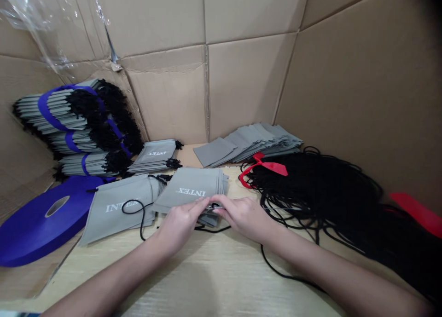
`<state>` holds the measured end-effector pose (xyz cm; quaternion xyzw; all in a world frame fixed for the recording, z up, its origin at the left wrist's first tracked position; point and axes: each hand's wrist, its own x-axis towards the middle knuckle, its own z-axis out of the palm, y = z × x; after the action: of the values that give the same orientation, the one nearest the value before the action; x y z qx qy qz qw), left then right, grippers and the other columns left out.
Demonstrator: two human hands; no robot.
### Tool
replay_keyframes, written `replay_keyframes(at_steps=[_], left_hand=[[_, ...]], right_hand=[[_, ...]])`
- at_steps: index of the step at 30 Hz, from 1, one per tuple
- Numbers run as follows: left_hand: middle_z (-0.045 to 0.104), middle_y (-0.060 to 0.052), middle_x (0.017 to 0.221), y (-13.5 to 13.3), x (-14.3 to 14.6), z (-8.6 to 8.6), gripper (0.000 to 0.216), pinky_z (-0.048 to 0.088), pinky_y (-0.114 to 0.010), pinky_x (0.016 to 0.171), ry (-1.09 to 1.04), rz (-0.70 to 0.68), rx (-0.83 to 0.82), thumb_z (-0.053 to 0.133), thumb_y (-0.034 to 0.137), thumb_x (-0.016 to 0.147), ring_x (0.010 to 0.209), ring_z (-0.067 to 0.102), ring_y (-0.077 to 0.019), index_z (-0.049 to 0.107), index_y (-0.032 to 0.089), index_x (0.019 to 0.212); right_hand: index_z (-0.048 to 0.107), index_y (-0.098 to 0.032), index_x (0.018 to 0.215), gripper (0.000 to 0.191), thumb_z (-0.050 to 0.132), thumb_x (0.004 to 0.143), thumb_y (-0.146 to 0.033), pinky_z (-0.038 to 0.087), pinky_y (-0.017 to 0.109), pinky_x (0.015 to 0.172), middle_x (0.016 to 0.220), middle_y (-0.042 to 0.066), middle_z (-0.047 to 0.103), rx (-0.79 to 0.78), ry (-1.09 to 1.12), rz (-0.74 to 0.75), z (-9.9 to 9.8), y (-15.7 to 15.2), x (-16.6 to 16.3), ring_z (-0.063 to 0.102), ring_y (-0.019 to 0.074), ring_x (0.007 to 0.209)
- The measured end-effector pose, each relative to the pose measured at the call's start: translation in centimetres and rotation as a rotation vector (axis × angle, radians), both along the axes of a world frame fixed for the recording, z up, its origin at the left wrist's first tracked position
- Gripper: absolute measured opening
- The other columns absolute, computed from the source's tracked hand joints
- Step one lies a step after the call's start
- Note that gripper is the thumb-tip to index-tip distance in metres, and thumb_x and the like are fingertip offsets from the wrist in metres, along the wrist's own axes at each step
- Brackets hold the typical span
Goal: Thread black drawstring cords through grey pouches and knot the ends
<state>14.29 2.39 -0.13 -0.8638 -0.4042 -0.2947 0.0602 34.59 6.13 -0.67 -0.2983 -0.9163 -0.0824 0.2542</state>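
**We look down from a person's head**

We see through one camera worn on the head, and it faces forward and down at a pale wooden table [193, 280]. We are very near the left hand [179, 225] and the right hand [245, 218], which reach in from the bottom of the view. Farther away, we see a big brown cardboard wall [165, 27] behind the table.
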Motion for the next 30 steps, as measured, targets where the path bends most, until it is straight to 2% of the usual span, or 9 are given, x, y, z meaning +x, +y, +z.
replay_keyframes(at_steps=[2, 5, 8, 12, 16, 24, 30], left_hand=[[0.067, -0.008, 0.104, 0.3, -0.1, -0.3, 0.032, 0.054, -0.028, 0.079, -0.008, -0.018, 0.044, 0.039, 0.006, 0.085, 0.098, 0.063, -0.0191, 0.059, 0.015, 0.109], [0.071, -0.005, 0.094, 0.7, -0.3, -0.7, 0.027, 0.055, -0.027, 0.078, -0.090, -0.021, 0.114, 0.042, 0.006, 0.084, 0.092, 0.065, -0.0186, 0.064, 0.016, 0.097], [0.071, -0.005, 0.091, 0.9, -0.5, -0.9, 0.023, 0.057, -0.026, 0.073, -0.152, -0.003, 0.199, 0.046, 0.008, 0.083, 0.087, 0.066, -0.0184, 0.064, 0.016, 0.095], [0.072, -0.005, 0.090, 0.9, -0.6, -1.1, 0.019, 0.057, -0.025, 0.075, -0.210, -0.055, 0.277, 0.050, 0.010, 0.083, 0.083, 0.067, -0.0174, 0.064, 0.016, 0.094], [0.072, -0.004, 0.088, 0.9, -0.6, -1.2, 0.016, 0.057, -0.025, 0.077, -0.272, -0.102, 0.308, 0.053, 0.011, 0.082, 0.082, 0.068, -0.0164, 0.064, 0.016, 0.092], [0.072, -0.004, 0.086, 0.6, -0.6, -1.1, 0.012, 0.057, -0.023, 0.075, -0.294, -0.093, 0.323, 0.056, 0.015, 0.081, 0.079, 0.068, -0.0154, 0.065, 0.015, 0.090], [0.072, -0.004, 0.087, 0.6, -0.6, -1.1, 0.014, 0.058, -0.022, 0.072, -0.261, -0.084, 0.349, 0.055, 0.015, 0.082, 0.079, 0.069, -0.0153, 0.064, 0.015, 0.092]], right_hand=[[0.051, -0.018, 0.111, 0.026, 0.041, 0.092, -0.033, 0.031, 0.023, 0.047, 0.062, 0.000, 0.066, -0.018, -0.029, -0.030, -0.1, 0.1, 0.0, 0.062, 0.0139, 0.054], [0.050, -0.019, 0.114, 0.029, 0.041, 0.091, -0.034, 0.030, 0.023, 0.046, 0.058, -0.001, 0.064, -0.033, -0.047, -0.061, -0.1, 0.3, 0.0, 0.061, 0.0143, 0.051], [0.049, -0.019, 0.118, 0.032, 0.039, 0.092, -0.036, 0.031, 0.023, 0.047, 0.057, 0.000, 0.064, -0.033, -0.039, -0.080, 0.0, 0.3, 0.0, 0.060, 0.0143, 0.050], [0.048, -0.017, 0.120, 0.035, 0.038, 0.092, -0.037, 0.033, 0.022, 0.049, 0.058, 0.001, 0.064, -0.008, -0.010, -0.093, -0.2, 0.3, 0.0, 0.060, 0.0145, 0.052], [0.049, -0.016, 0.118, 0.034, 0.039, 0.092, -0.035, 0.035, 0.023, 0.051, 0.062, 0.002, 0.067, 0.015, 0.044, -0.063, -0.3, 0.0, -0.1, 0.062, 0.0141, 0.055], [0.050, -0.015, 0.115, 0.032, 0.041, 0.092, -0.034, 0.034, 0.024, 0.048, 0.061, 0.001, 0.066, 0.071, 0.091, -0.029, 0.2, -0.4, -0.3, 0.060, 0.0137, 0.051], [0.050, -0.016, 0.118, 0.033, 0.042, 0.091, -0.033, 0.033, 0.023, 0.047, 0.057, 0.000, 0.064, 0.034, 0.058, -0.046, 0.2, -0.5, -0.3, 0.059, 0.0138, 0.048]])
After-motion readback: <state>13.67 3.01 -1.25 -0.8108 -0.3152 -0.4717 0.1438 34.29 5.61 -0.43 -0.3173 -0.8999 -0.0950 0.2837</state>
